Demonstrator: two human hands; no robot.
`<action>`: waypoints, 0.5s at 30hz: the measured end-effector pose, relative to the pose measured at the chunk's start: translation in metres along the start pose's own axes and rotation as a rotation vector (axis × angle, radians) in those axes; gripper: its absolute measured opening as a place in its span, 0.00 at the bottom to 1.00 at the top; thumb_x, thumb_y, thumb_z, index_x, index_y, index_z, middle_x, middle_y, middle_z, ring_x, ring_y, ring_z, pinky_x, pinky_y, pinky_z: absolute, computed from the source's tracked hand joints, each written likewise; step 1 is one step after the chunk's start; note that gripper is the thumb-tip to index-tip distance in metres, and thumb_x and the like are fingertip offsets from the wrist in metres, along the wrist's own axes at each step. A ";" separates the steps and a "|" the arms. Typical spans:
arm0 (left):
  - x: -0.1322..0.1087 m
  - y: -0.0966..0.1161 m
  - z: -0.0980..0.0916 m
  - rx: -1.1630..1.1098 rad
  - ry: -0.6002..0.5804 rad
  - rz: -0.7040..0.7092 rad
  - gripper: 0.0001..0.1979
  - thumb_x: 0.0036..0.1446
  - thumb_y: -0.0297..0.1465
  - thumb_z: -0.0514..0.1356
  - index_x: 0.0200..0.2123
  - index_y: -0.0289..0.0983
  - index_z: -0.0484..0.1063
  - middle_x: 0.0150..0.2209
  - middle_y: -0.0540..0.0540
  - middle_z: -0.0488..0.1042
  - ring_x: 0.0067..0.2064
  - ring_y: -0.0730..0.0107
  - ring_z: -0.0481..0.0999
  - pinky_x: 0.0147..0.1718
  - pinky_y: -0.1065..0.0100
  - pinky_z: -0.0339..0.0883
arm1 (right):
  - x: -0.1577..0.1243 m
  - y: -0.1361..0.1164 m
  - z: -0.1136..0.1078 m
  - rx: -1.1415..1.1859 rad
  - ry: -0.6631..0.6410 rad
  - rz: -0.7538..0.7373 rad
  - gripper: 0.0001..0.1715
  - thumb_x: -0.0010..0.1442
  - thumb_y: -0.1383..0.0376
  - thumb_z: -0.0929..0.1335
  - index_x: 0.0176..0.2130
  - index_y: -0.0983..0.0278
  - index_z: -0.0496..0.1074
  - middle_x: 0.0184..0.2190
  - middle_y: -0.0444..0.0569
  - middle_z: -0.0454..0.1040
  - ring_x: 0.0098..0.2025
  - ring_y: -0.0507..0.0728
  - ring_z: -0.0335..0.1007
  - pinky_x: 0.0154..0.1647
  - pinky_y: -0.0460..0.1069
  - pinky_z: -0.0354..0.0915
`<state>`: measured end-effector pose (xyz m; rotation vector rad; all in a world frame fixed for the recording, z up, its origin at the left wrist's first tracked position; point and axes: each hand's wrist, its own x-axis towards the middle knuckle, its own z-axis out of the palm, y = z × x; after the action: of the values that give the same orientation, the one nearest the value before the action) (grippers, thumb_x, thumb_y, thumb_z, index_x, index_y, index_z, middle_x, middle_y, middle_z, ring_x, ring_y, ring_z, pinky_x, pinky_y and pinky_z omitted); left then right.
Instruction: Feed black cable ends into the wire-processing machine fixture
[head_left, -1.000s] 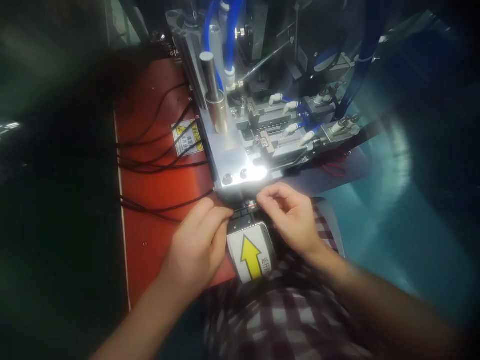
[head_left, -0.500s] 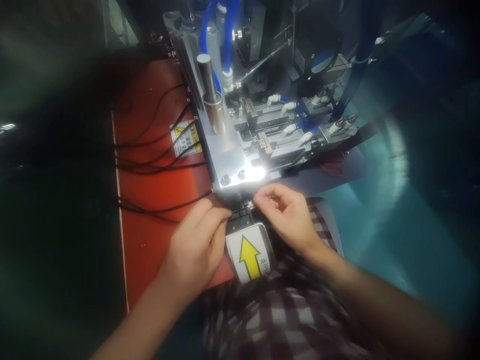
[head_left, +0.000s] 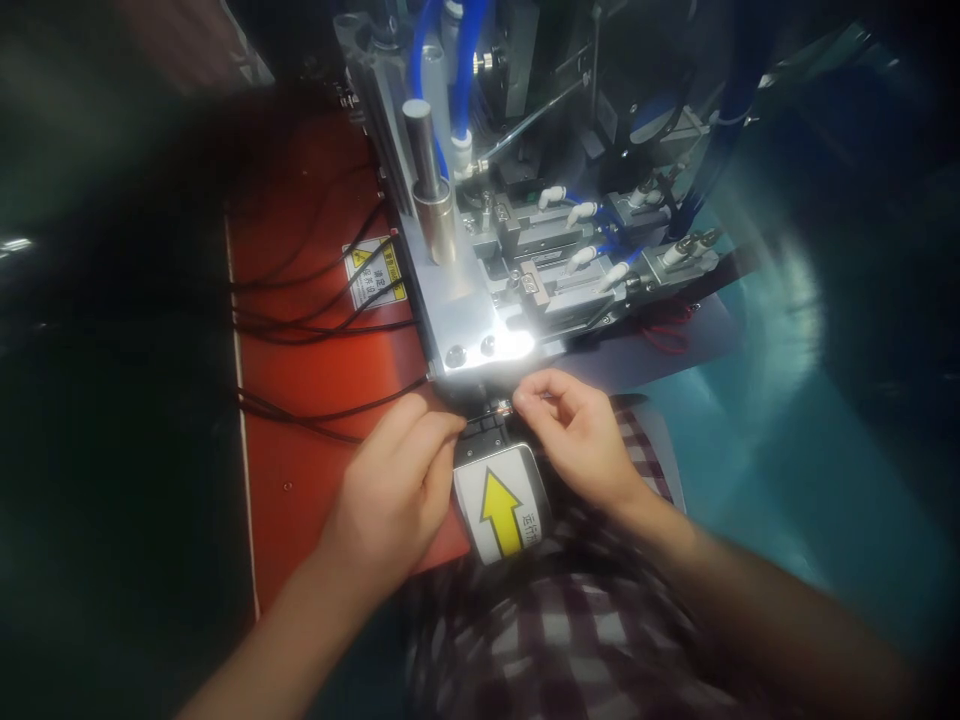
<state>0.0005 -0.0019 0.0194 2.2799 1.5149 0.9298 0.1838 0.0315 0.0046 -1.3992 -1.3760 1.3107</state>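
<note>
Both of my hands meet at a small dark fixture (head_left: 486, 432) just below the front edge of a bright metal machine plate (head_left: 469, 320). My left hand (head_left: 394, 490) has its fingers curled and pinched at the fixture's left side. My right hand (head_left: 581, 435) pinches a tiny part I cannot make out at the fixture's right side. A white label with a yellow arrow (head_left: 501, 505) lies between my wrists, pointing toward the machine.
An orange-red base (head_left: 315, 380) carries several black cables (head_left: 315, 325) and a yellow warning sticker (head_left: 376, 272). The machine holds a steel post (head_left: 429, 180), blue air hoses (head_left: 461, 70) and white fittings (head_left: 592, 262). A teal surface (head_left: 780, 440) lies to the right.
Hardly anything differs; both hands stay pinched at the fixture while the view shifts slightly.
</note>
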 end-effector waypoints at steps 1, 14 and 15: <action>0.000 0.000 0.000 -0.003 -0.001 -0.004 0.08 0.59 0.18 0.56 0.39 0.33 0.72 0.33 0.48 0.69 0.36 0.76 0.71 0.39 0.75 0.66 | 0.000 0.000 0.000 0.000 -0.001 0.002 0.07 0.60 0.64 0.66 0.31 0.64 0.69 0.29 0.46 0.70 0.30 0.53 0.67 0.30 0.47 0.63; 0.000 0.000 0.001 -0.021 -0.007 -0.021 0.08 0.60 0.19 0.55 0.39 0.35 0.71 0.33 0.49 0.68 0.36 0.74 0.71 0.38 0.74 0.67 | 0.007 -0.014 -0.008 -0.148 -0.125 0.192 0.10 0.60 0.63 0.65 0.29 0.65 0.70 0.27 0.46 0.72 0.29 0.54 0.67 0.30 0.48 0.63; 0.000 0.000 0.000 -0.019 -0.010 -0.023 0.08 0.60 0.19 0.55 0.39 0.35 0.71 0.33 0.49 0.68 0.36 0.74 0.71 0.37 0.74 0.67 | 0.006 -0.015 -0.009 -0.204 -0.102 0.120 0.09 0.60 0.64 0.65 0.30 0.65 0.71 0.28 0.46 0.74 0.31 0.54 0.68 0.32 0.48 0.64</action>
<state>0.0008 -0.0018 0.0193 2.2459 1.5185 0.9220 0.1894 0.0405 0.0196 -1.5907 -1.5499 1.3655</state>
